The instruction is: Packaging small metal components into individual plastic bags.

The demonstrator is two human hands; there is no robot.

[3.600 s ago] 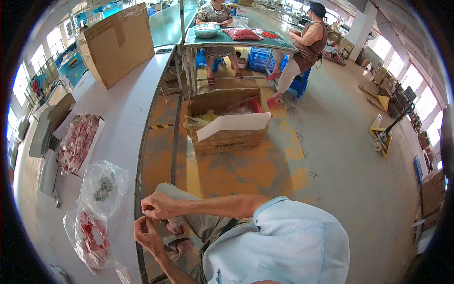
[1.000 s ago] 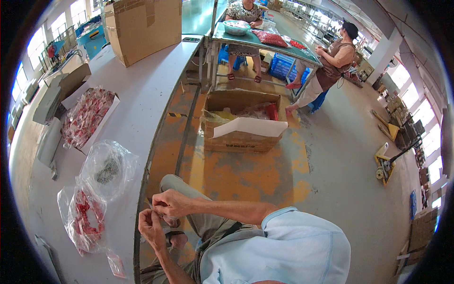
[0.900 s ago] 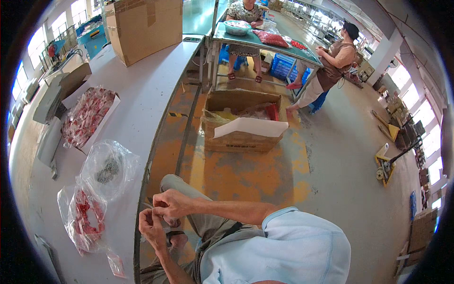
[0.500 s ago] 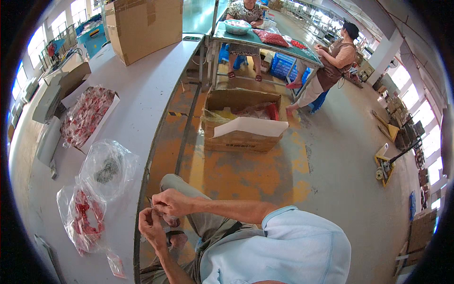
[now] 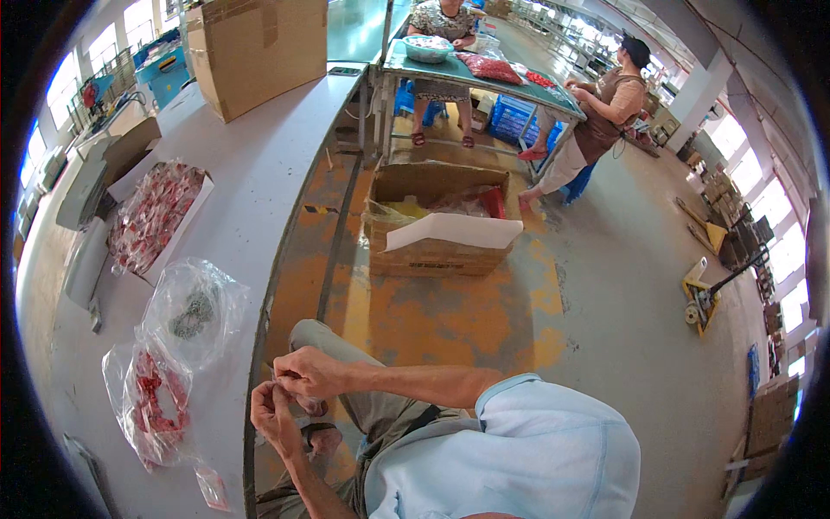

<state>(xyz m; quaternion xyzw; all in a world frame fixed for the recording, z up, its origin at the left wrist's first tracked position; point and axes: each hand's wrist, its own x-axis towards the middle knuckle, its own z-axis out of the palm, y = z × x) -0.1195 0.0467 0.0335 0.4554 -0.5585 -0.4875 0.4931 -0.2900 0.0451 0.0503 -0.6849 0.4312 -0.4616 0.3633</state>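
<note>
Beside the table's edge, over my lap, my left hand and my right hand meet at the fingertips. Both are closed in a pinch, and whatever sits between them is too small to make out. Left of them on the white table lies a clear plastic bag with red pieces in it. Touching it is another clear bag, holding small dark-grey or greenish bits. A small clear packet with some red lies near the table's edge.
Farther up the table, an open box is heaped with red items in clear wrap, below a large carton. An open carton stands on the floor ahead. Two people are at a green table. A pallet jack is at right.
The whole view has shifted slightly. My hands keep their fingertips together in nearly the same place, with only a slight change in the fingers.
</note>
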